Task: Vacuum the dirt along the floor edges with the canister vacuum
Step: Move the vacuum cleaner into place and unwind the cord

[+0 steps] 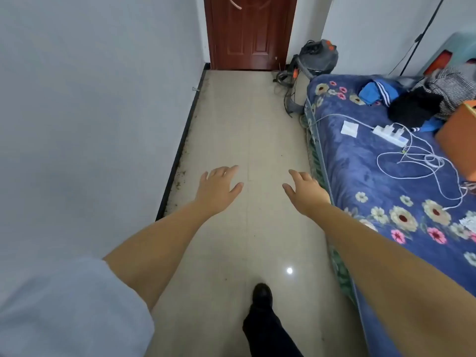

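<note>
So the floor [257, 119] is pale glossy tile, with a strip of dark dirt [180, 173] scattered right along the black baseboard on the side across from the bed [373, 176]. The canister vacuum [319, 56] sits on the floor just past the bed's far corner, its hose and cord trailing down along the bed edge. The bed has a blue flowered blanket. On it: a white power strip [390, 135] near the middle with white cables [422, 161] looping out from it, a small white packet [349, 128] just beside the strip, a heap of clothes [422, 99] at the far end, and an orange box [461, 143] next to the heap.
</note>
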A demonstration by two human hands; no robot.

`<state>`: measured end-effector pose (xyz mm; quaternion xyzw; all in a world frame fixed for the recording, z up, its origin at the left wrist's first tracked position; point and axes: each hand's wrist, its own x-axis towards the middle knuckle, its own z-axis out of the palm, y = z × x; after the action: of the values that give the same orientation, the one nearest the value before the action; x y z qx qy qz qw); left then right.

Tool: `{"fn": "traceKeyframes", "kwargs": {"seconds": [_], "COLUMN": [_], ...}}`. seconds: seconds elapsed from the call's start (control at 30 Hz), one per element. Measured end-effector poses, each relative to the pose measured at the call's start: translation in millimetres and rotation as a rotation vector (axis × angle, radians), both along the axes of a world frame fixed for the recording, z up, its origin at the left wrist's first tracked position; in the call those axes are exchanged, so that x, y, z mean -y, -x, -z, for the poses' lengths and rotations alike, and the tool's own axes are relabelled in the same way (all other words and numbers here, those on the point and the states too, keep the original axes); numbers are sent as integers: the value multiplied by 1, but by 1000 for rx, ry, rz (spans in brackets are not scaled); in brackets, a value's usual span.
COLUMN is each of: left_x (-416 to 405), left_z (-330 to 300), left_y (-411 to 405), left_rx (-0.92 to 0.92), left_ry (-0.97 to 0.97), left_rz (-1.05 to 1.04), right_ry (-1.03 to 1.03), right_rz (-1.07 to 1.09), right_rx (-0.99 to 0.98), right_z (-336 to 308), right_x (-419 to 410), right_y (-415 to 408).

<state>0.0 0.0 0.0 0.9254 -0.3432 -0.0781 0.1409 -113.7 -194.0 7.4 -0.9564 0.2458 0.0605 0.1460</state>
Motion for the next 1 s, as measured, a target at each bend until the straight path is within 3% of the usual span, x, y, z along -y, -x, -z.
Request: {"fn": "traceKeyframes", "kwargs": {"seconds": [0.4,0.67,1.0], "left_x": [156,215,301], "left_z": [-24,-28,-31], "left_y": [-186,-313,-554], "left_rx": [-74,-155,-137], "left_ry": [-17,8,1], "left_rz": [11,-59,-1], "right_ry": [30,13,-1], "right_rz": [-27,-109,-46], "right_rx": [-33,-56,-12], "right_z": [-21,-15,-11], "right_x": [158,229,311], "right_y": [-185,-326,-559]}}
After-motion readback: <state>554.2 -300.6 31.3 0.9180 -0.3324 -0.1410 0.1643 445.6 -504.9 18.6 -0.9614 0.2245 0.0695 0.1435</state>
